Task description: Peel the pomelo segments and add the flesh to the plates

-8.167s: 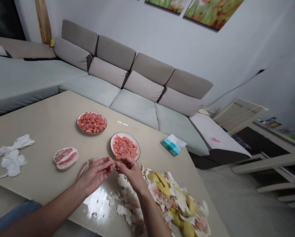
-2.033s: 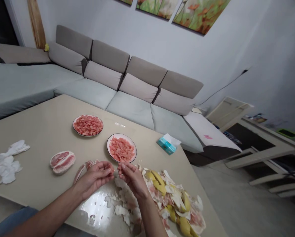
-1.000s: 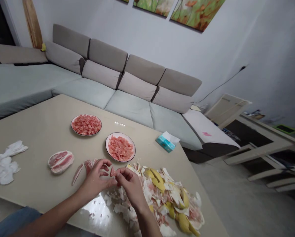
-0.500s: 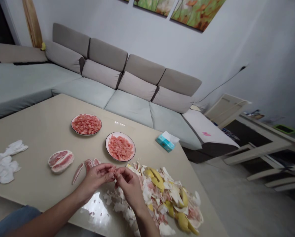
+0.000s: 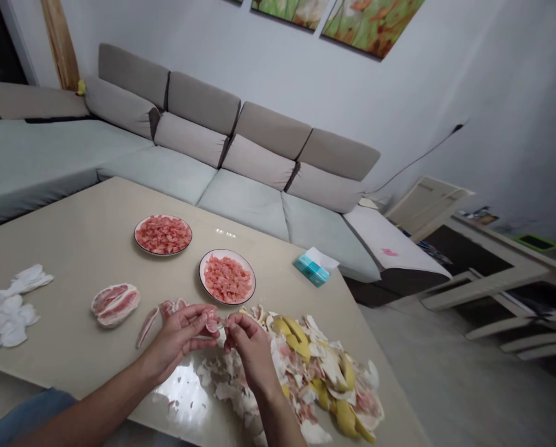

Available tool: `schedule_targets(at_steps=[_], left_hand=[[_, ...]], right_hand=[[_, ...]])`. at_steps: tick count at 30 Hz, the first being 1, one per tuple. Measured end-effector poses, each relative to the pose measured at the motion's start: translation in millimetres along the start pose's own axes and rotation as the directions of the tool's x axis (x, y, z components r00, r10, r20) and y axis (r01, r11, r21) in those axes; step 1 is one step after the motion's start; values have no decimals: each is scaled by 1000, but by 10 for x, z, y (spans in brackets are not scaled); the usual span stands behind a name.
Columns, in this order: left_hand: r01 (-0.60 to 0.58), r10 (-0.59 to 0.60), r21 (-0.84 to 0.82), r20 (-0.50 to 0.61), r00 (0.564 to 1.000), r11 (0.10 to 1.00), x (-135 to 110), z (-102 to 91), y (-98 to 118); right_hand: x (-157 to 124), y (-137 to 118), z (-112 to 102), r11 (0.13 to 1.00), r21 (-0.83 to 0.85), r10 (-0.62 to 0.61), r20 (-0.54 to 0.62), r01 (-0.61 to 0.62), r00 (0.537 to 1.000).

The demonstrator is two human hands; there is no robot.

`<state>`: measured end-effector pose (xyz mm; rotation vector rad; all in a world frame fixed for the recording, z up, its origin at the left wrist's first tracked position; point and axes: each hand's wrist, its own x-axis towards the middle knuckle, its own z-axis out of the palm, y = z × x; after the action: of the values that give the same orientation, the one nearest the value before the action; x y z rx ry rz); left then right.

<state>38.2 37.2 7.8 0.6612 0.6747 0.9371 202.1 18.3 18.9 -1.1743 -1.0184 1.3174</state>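
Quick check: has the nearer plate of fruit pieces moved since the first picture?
No, not visibly. The nearer plate keeps its place against the blue tissue pack and the table's far edge; the whole view has shifted a little.

Grey sofa, pale wall, flower paintings, smooth grey floor

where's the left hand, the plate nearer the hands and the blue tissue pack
Left hand (image 5: 180, 338): head view, middle of the hand
Nearer plate (image 5: 239, 257): head view, bare white upper-right part
Blue tissue pack (image 5: 312, 269): head view, its blue side
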Motion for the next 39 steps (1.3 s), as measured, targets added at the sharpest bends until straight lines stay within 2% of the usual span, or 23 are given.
schedule_targets(at_steps=[5, 7, 11, 13, 16, 18, 20, 22, 24, 28, 30, 32, 34, 35, 37, 39], left_hand=[[0, 0, 14, -10, 1000, 1000, 6, 0, 8], [-41, 41, -14, -33, 999, 999, 11, 0, 24], [-115, 112, -58, -54, 992, 992, 28, -5, 61], [-116, 113, -56, -44, 993, 992, 33, -9, 68], [-95, 94, -51, -29, 995, 994, 26, -11, 61], [-84, 84, -41, -11, 996, 996, 15, -6, 52], [-85, 85, -10, 4, 996, 996, 3, 6, 46], [-93, 92, 55, 10, 996, 994, -6, 25, 43], [-98, 97, 154, 11, 995, 983, -7, 46, 34], [-160, 153, 357, 48, 987, 920, 9, 49, -25], [-272, 260, 479, 92, 961, 835, 16, 22, -64], [-402, 380, 607, 172, 909, 685, 11, -7, -87], [-486, 446, 680, 253, 859, 549, -5, -18, -82], [-502, 456, 694, 274, 847, 516, -15, -14, -69], [-481, 438, 695, 258, 861, 534, -32, 9, -28], [-405, 378, 635, 188, 907, 658, -36, 33, 13]], right_hand=[[-21, -10, -11, 1000, -4, 17, 14, -17, 1000], [-71, -48, 8, 997, -77, 14, 55, -10, 998], [-200, -138, 59, 943, -331, 55, 226, 24, 973], [-245, -171, 45, 863, -498, 48, 250, 86, 967], [-269, -196, -63, 666, -726, 15, 244, 172, 970], [-268, -207, -155, 531, -826, -7, 220, 190, 975], [-264, -224, -210, 459, -869, -76, 167, 183, 983], [-261, -246, -196, 497, -850, -163, 103, 172, 981], [-261, -262, -125, 600, -780, -227, 48, 178, 973], [-254, -234, 44, 755, -627, -242, 11, 195, 970], [-245, -198, 87, 799, -575, -216, 1, 177, 976], [-231, -162, 101, 832, -534, -193, -22, 151, 981], [-212, -132, 98, 860, -493, -172, -37, 132, 984], [-202, -120, 93, 874, -470, -159, -38, 123, 987], [-179, -104, 74, 904, -417, -119, -30, 96, 992], [-160, -99, 49, 930, -365, -63, -25, 49, 998]])
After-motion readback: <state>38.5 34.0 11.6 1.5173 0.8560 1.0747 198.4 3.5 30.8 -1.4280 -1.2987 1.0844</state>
